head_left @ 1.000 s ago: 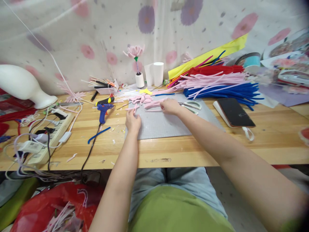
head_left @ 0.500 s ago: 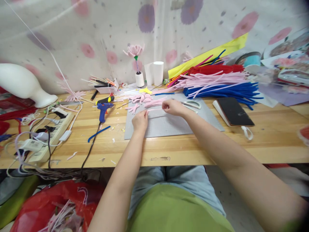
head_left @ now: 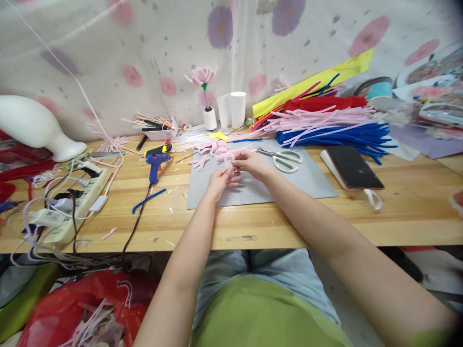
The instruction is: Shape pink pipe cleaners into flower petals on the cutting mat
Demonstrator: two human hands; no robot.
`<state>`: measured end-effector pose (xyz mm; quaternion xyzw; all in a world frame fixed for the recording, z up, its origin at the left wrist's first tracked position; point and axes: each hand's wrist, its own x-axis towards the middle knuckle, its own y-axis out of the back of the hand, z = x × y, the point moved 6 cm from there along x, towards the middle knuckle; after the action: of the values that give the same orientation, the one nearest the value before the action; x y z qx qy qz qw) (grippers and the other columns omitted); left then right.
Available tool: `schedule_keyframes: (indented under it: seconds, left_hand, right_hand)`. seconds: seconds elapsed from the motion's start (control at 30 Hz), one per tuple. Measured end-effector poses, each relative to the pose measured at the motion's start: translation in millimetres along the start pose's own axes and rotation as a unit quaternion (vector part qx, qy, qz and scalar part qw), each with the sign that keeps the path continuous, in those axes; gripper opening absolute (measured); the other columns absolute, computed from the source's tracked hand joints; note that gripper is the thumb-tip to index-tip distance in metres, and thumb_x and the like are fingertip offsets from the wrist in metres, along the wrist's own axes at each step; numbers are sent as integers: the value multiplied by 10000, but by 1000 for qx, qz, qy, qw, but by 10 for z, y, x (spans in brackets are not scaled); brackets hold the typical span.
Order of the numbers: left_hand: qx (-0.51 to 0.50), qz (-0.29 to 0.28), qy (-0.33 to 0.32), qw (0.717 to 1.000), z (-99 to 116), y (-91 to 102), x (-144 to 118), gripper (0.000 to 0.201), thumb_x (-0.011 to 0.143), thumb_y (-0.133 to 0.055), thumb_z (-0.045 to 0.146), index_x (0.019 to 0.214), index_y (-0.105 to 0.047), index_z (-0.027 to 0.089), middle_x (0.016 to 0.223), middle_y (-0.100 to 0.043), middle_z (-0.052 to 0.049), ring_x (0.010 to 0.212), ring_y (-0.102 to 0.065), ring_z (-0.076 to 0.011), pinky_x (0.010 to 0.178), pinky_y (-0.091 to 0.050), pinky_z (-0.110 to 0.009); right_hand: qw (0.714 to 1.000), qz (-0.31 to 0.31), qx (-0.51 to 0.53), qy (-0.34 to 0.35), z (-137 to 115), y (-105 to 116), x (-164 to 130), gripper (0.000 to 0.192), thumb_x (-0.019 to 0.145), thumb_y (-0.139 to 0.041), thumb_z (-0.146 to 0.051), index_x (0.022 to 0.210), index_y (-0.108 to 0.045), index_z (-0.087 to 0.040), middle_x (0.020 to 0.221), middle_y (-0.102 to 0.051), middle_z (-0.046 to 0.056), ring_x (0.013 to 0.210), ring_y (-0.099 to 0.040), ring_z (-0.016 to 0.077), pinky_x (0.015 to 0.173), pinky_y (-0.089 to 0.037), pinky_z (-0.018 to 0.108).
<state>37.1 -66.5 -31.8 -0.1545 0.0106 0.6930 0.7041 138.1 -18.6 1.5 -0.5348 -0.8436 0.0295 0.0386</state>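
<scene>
Over the grey cutting mat (head_left: 289,185), my left hand (head_left: 220,182) and my right hand (head_left: 251,164) meet and pinch the two ends of one pink pipe cleaner (head_left: 228,160), which is bent into a small loop between them. Just beyond my fingers lie several bent pink pipe-cleaner pieces (head_left: 213,147). White-handled scissors (head_left: 285,159) rest on the mat to the right of my right hand.
A blue glue gun (head_left: 156,164) and its black cord lie left of the mat. A power strip (head_left: 77,197) sits far left. Bundles of pink, blue and red pipe cleaners (head_left: 325,127) fill the back right, beside a black phone (head_left: 352,166). A finished pink flower (head_left: 202,77) stands at the back.
My hands have come together from apart, nearer to me over the mat. The pink pipe cleaner, first lying stretched out, is lifted and bent into a loop.
</scene>
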Motion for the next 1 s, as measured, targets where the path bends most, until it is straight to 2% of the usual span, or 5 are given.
schedule_keyframes:
  seconds: [0.27,0.6,0.77,0.9,1.0]
  left_hand:
    - [-16,5,7,1000,4,24,-23,216,780,-583,301,823,-614,91,822,-695,-117,725,-668,-149,632,-525,-242]
    - [-21,-5,25,999,-13,20,-3,144,760,-606,208,835,-628,87,698,-666,-47,587,-620,-87,561,-502,-200]
    - [-50,-28,30,998,2,12,-16,109,732,-628,167,784,-629,71,574,-583,15,464,-521,-33,516,-487,-177]
    - [-95,-82,55,991,-15,-16,-58,113,703,-658,166,763,-636,72,554,-530,41,427,-450,2,487,-460,-148]
    - [-110,-107,68,986,-28,-33,-84,115,699,-662,168,765,-643,77,559,-518,42,429,-440,7,470,-444,-137]
  right_hand:
    - [999,24,-38,26,-43,-24,-2,272,543,-703,-315,602,-481,-169,480,-475,-60,430,-407,50,419,-264,193]
    - [999,32,-21,12,10,4,-14,290,549,-707,-335,625,-482,-169,499,-468,-68,449,-411,49,444,-271,194]
    - [997,-51,57,-16,44,-19,-3,256,602,-715,-334,689,-552,-156,547,-494,-54,479,-422,49,468,-320,187]
    - [975,-132,170,-59,94,-73,23,313,707,-642,-406,888,-613,-153,675,-561,-19,505,-444,58,520,-415,221]
    - [966,-160,189,-75,159,-111,60,350,750,-591,-440,918,-631,-136,653,-557,-14,503,-460,68,507,-426,225]
